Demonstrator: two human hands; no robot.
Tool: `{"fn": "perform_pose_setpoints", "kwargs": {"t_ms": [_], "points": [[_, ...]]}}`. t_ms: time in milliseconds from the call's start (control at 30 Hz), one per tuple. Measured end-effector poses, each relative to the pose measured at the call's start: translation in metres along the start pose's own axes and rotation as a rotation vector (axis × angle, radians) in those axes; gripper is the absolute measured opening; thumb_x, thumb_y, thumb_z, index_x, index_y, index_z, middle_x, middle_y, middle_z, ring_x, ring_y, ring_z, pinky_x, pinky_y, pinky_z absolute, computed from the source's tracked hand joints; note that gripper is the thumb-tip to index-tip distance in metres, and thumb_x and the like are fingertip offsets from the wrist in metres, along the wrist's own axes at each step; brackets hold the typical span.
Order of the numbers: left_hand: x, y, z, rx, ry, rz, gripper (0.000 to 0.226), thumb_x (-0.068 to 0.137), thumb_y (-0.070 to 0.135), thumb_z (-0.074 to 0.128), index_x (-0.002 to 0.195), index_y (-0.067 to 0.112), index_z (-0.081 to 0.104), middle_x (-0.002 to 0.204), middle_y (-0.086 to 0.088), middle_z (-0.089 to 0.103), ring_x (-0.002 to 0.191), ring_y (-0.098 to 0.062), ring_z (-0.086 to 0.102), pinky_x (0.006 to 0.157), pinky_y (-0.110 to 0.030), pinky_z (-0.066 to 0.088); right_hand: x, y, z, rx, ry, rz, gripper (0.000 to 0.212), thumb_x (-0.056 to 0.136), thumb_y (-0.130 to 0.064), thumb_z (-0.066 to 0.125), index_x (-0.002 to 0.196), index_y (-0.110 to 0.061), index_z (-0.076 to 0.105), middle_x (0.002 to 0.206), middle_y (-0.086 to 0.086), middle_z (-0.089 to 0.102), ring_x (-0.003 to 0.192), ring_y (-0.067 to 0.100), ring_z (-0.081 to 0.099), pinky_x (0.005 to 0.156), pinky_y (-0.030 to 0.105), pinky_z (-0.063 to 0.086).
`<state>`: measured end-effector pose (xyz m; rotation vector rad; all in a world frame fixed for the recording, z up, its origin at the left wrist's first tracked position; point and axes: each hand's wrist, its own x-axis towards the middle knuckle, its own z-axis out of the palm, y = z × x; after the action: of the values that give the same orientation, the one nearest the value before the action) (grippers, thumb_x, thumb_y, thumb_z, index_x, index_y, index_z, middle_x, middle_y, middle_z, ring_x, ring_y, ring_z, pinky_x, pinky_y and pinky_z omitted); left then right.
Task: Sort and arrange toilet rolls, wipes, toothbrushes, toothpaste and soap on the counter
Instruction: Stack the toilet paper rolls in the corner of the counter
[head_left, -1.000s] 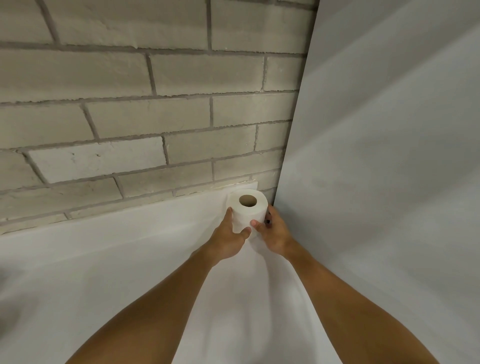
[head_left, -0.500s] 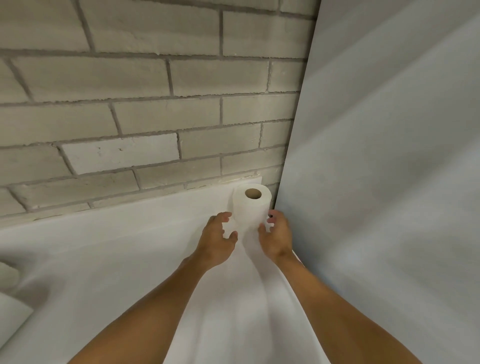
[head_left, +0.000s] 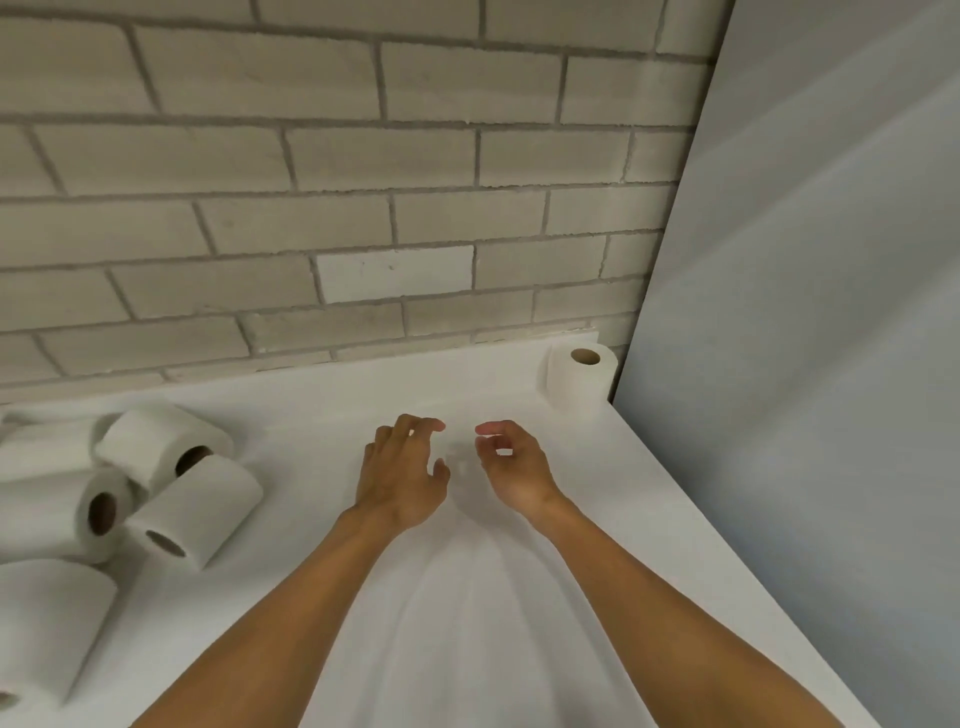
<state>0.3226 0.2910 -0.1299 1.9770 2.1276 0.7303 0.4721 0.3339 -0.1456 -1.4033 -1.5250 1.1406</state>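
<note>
One white toilet roll (head_left: 577, 382) stands upright in the far right corner of the white counter (head_left: 467, 597), against the brick wall and the grey side panel. My left hand (head_left: 402, 470) and my right hand (head_left: 511, 465) hover over the counter's middle, well short of that roll, fingers loosely curled and holding nothing. Several more toilet rolls (head_left: 171, 483) lie on their sides in a heap at the left; one large roll (head_left: 44, 623) is closest to me.
A grey brick wall (head_left: 337, 208) runs along the back of the counter. A smooth grey panel (head_left: 805, 364) closes off the right side.
Both hands let go of the upright roll in the corner and drew back toward me. The view swung left, bringing the heap of rolls into sight.
</note>
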Motion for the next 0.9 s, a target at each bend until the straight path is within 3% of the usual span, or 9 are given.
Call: {"fn": "perform_pose_setpoints", "kwargs": {"t_ms": [133,433,600,767,900], "points": [[-0.027,-0.039,-0.037,0.066,0.005,-0.059,0.048,0.089,0.030,0.053,0.136,0.029,0.042,0.139,0.005,0.040,0.127,-0.023,0.035,0.105,-0.033,0.030,-0.028,-0.018,0.045,0.094,-0.146,0.057,0.017,0.096,-0.024,0.053,0.109,-0.028,0.063,0.105,-0.004,0.064,0.094,0.017,0.065,0.064,0.016,0.046],[-0.073,-0.129,-0.106,0.126,0.017,-0.308,0.058,0.086,0.032,0.057,0.140,0.027,0.035,0.144,-0.001,0.036,0.132,-0.029,0.031,0.109,-0.042,0.030,-0.073,-0.048,0.134,0.109,-0.410,0.184,0.014,0.098,-0.028,0.045,0.099,-0.032,0.058,0.105,0.000,0.061,0.081,0.018,0.058,0.072,0.030,0.047],[-0.088,-0.168,-0.118,0.198,-0.027,-0.358,0.070,0.087,0.038,0.056,0.148,0.027,0.023,0.149,-0.002,0.029,0.134,-0.030,0.032,0.113,-0.042,0.023,-0.084,-0.051,0.176,0.069,-0.440,0.141,0.021,0.096,-0.025,0.047,0.113,-0.029,0.060,0.107,-0.004,0.060,0.079,0.012,0.058,0.067,0.021,0.046],[-0.094,-0.195,-0.116,0.135,-0.072,-0.339,0.082,0.087,0.040,0.058,0.151,0.025,0.010,0.147,-0.007,0.034,0.133,-0.029,0.036,0.115,-0.040,0.017,-0.095,-0.061,0.207,0.097,-0.483,0.226,0.036,0.097,-0.037,0.047,0.131,-0.027,0.051,0.113,-0.001,0.058,0.086,0.017,0.059,0.075,0.027,0.050],[-0.094,-0.202,-0.107,0.124,-0.108,-0.326,0.087,0.086,0.046,0.059,0.150,0.013,0.010,0.150,-0.010,0.029,0.131,-0.030,0.039,0.111,-0.041,0.031,-0.100,-0.064,0.223,0.183,-0.505,0.329,0.049,0.097,-0.049,0.044,0.139,-0.025,0.041,0.123,0.001,0.056,0.102,0.021,0.062,0.088,0.034,0.055]]}}
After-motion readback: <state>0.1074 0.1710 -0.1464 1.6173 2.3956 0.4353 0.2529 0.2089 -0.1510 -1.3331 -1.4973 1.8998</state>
